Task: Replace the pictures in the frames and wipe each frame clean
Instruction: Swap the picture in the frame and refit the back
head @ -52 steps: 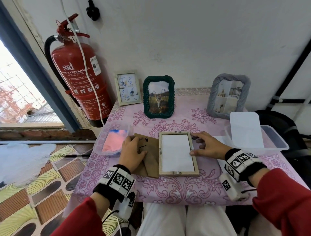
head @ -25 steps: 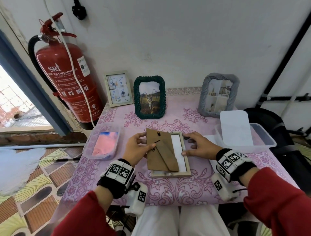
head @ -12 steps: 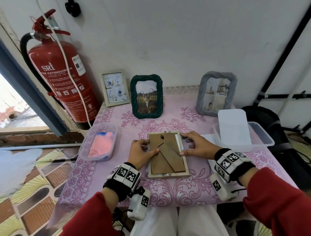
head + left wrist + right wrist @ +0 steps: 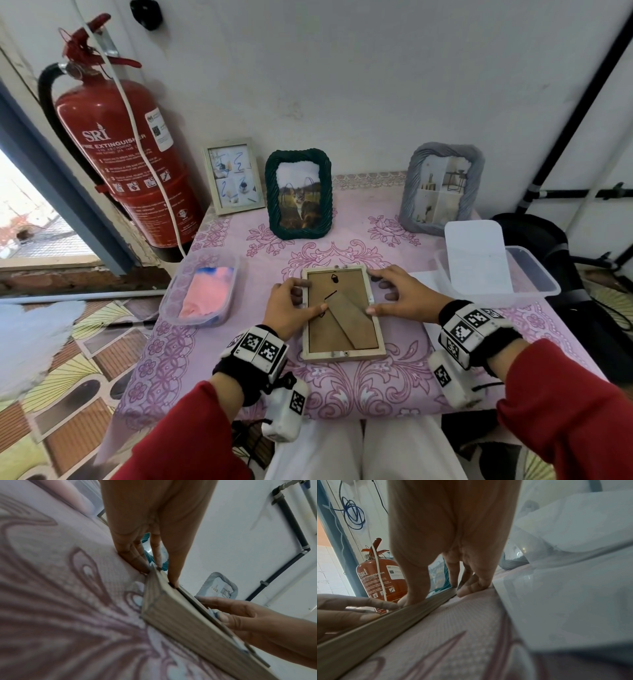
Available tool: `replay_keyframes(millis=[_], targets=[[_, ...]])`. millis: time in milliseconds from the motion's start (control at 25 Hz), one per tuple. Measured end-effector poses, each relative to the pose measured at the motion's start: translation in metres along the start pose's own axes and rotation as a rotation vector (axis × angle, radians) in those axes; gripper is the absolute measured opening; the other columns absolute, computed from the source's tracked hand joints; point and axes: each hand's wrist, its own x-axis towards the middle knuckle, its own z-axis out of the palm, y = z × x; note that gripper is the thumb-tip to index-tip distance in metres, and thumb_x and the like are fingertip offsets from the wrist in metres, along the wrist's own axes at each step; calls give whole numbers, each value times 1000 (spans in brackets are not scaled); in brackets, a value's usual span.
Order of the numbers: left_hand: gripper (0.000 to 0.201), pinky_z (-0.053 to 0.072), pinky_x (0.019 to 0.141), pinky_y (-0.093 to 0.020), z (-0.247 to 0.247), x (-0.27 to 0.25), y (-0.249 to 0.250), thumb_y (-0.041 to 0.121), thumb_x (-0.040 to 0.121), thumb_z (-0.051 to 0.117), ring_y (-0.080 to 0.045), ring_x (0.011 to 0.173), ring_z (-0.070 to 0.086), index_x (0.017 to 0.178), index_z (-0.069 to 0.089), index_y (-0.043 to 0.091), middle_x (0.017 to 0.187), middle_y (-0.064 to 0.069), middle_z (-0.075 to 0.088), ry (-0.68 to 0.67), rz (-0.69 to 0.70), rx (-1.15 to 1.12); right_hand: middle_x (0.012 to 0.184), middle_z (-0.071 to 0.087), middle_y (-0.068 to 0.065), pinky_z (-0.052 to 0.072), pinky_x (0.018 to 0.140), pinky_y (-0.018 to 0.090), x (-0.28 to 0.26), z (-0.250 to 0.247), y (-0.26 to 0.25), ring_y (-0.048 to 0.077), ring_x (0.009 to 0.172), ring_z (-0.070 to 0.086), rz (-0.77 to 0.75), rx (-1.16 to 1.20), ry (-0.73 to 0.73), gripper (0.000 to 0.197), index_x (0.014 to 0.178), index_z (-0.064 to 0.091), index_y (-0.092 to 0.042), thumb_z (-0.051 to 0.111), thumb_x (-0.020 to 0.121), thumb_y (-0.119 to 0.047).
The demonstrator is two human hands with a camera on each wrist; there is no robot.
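A light wooden frame (image 4: 342, 353) lies face down in the middle of the pink tablecloth, with its brown backing board (image 4: 337, 329) and folded stand set inside it. My left hand (image 4: 298, 301) is at the frame's left rail. Its thumb presses on the board and its fingers touch the outer edge, as the left wrist view shows around my left hand (image 4: 154, 561) and the frame (image 4: 180, 622). My right hand (image 4: 387, 294) rests on the right rail, thumb on the wood and fingers spread at the top right corner. The right wrist view shows the same rail of the frame (image 4: 402, 618).
Three upright frames stand at the back: a small pale frame (image 4: 233, 147), a green frame (image 4: 270, 195) and a grey frame (image 4: 411, 192). A tub with a pink cloth (image 4: 205, 291) sits left, a clear tub (image 4: 534, 284) holding a white sheet right. A red extinguisher (image 4: 120, 154) hangs at the left.
My left hand lifted the backing board from beside the frame and laid it into the frame, covering the white sheet. My right hand stayed on the right rail.
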Motion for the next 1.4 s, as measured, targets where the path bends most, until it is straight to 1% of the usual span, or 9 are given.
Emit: replay_keyframes(millis=[120,240,560,840,920,1000,1120,1240,1400], targets=[[26,54,77,-31,-5,6,-3,9,86,65,-20,79,54,111,59,5,95,-11,50,-55,-46,-103,128,37,7,34,101,20,1,0,-3,17,123,42,13,-1,40,58,141,35,-11,59,90,-25],[24,56,61,-18,-15,10,-5,-2,93,47,-13,66,59,115,58,2,84,-6,55,-171,-135,-344,132,38,13,33,99,18,2,-1,-6,19,122,43,8,-33,57,49,139,38,-8,53,94,-18],[34,57,62,-17,-20,18,-13,-6,85,60,-11,70,57,118,58,-3,81,-2,50,-207,-84,-336,123,38,10,36,91,18,8,-2,-7,13,105,43,19,-58,32,52,134,37,-8,61,89,-15],[33,51,49,-13,-16,23,-13,2,74,75,-3,51,50,105,63,2,76,-2,48,-155,-69,-235,112,40,9,44,89,36,25,-4,-9,14,83,44,102,-94,6,57,128,35,-9,69,81,-10],[34,48,47,-12,-15,24,-12,2,73,76,-2,48,49,104,63,3,75,-2,48,-155,-68,-228,110,41,10,40,83,32,28,-5,-10,7,78,42,109,-60,-19,60,129,32,-11,68,81,-7],[34,48,48,-11,-15,24,-13,2,72,77,-3,50,50,103,62,4,76,-2,48,-153,-62,-234,107,44,11,38,81,27,28,-5,-11,11,85,45,109,-8,-25,60,129,31,-12,66,81,-3],[35,50,50,-13,-14,24,-14,4,71,78,-11,60,48,102,62,8,79,-4,49,-145,-60,-214,85,52,3,44,65,16,29,-4,-13,11,77,52,116,58,-32,56,127,34,-15,63,81,2],[36,51,52,-15,-14,24,-14,6,70,79,-13,62,48,102,62,9,81,-6,50,-143,-57,-200,72,52,1,43,57,18,31,-7,-13,8,62,50,137,75,-38,56,125,38,-15,67,80,2],[37,48,65,-22,-14,25,-14,11,68,82,-11,65,46,99,62,15,79,0,50,-135,-42,-127,71,52,1,42,57,21,34,-7,-14,10,61,49,156,46,-51,60,125,37,-15,72,77,-5]])
